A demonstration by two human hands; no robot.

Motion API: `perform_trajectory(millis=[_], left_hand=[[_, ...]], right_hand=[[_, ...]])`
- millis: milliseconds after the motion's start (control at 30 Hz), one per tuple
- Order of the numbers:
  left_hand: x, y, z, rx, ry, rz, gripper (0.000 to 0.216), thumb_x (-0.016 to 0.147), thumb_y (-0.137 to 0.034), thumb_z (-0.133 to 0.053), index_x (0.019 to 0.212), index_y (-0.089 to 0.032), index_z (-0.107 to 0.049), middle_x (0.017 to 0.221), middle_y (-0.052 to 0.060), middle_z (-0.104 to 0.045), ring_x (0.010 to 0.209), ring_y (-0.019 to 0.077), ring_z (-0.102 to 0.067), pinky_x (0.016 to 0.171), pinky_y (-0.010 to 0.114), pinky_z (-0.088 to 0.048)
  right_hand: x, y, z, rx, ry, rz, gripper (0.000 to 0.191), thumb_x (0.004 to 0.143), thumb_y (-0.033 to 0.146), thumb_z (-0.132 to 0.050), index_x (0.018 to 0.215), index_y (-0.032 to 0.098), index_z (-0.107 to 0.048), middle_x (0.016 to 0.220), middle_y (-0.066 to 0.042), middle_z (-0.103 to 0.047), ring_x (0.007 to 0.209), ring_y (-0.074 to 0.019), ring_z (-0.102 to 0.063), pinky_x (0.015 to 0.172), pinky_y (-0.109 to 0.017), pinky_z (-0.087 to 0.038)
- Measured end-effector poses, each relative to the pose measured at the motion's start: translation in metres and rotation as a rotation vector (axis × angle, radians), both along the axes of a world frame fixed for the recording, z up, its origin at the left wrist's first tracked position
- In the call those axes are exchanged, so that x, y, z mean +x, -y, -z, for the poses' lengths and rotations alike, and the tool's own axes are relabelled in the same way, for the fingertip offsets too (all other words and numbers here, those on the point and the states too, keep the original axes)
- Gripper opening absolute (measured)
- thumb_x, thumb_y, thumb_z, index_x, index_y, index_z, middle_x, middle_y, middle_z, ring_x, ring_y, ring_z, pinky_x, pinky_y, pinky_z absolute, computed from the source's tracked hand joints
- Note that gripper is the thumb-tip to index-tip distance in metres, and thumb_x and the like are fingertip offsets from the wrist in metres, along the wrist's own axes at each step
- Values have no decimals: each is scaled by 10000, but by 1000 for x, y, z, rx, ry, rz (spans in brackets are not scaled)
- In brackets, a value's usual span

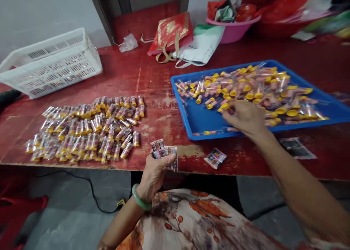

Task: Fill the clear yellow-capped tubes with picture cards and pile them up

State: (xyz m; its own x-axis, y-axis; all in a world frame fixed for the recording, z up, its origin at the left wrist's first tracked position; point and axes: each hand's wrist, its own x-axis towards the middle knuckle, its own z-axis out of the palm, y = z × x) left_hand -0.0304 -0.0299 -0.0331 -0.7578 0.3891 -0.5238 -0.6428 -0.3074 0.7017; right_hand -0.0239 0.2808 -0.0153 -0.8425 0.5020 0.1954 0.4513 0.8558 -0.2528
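My left hand (153,173), with a green bangle on the wrist, is closed on a small stack of printed paper cards (164,153) at the table's front edge. My right hand (244,117) reaches into the blue tray (202,120), fingers curled over the clear tubes with yellow caps (254,91) heaped there; what it grips is hidden. Rows of filled tubes (87,128) lie on the red table (155,78) to the left.
A white slatted basket (51,62) stands at the back left. A red gift bag (171,33), a white bag (201,47) and a pink basin (232,29) sit at the back. Loose cards (216,157) lie by the front edge.
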Motion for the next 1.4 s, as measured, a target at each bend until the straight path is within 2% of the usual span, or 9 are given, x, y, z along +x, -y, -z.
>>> perform_trajectory(millis=[100,233,333,533,700,900,1133,1267,1400], left_hand=[[3,-3,1,31,22,3,409,538,-233,-894,872,-81,-713,826,91,-740,696,192,-686,689,310,-563],[6,-7,2,100,57,39,400,578,-237,-874,913,-92,-711,869,95,-738,728,187,-684,747,318,-547],[7,-6,3,42,49,36,408,562,-265,-881,888,-91,-708,821,90,-731,670,183,-669,680,313,-538],[7,0,7,18,15,-74,325,524,-251,-896,757,-117,-713,715,28,-703,619,137,-630,645,269,-509],[9,4,11,77,28,-18,297,575,-251,-875,792,-113,-726,783,48,-715,668,138,-640,667,262,-508],[2,14,8,46,72,20,282,588,-243,-865,784,-106,-716,737,40,-699,616,133,-632,626,261,-507],[-2,13,14,58,38,-125,403,553,-260,-884,885,-110,-711,868,83,-732,719,200,-683,755,363,-545],[1,7,14,68,48,-188,389,537,-265,-895,844,-115,-709,811,52,-722,683,170,-667,729,329,-539],[4,4,12,59,53,-223,349,520,-299,-903,712,-117,-676,658,6,-664,600,131,-624,673,287,-520]], right_hand=[[43,42,-3,-250,-239,-51,398,832,391,-564,1167,179,-597,873,-71,-648,699,-178,-574,618,-291,-428],[79,113,10,-1253,-295,-211,290,730,406,-711,946,221,-656,764,-11,-629,636,-138,-563,558,-242,-445],[82,149,21,-1556,-277,-126,284,699,394,-742,890,210,-638,748,0,-608,592,-107,-534,497,-201,-415],[72,179,33,-1436,-168,-170,262,727,403,-722,861,184,-669,619,19,-560,528,-99,-504,484,-204,-405],[59,195,33,-1268,-165,-198,152,743,307,-607,718,173,-675,558,25,-551,465,-88,-466,465,-212,-371],[48,182,32,-1311,-74,-249,153,735,319,-646,739,168,-672,540,31,-548,444,-80,-457,443,-203,-349],[77,164,26,-1480,-228,-289,184,837,344,-664,953,215,-602,803,6,-600,561,-79,-526,498,-194,-434],[92,171,29,-1443,-379,-383,146,855,249,-648,981,232,-576,1015,-23,-555,691,-109,-609,617,-251,-528],[96,180,32,-1349,-515,-434,168,850,173,-631,984,227,-546,1019,-40,-541,762,-139,-617,647,-284,-540]])
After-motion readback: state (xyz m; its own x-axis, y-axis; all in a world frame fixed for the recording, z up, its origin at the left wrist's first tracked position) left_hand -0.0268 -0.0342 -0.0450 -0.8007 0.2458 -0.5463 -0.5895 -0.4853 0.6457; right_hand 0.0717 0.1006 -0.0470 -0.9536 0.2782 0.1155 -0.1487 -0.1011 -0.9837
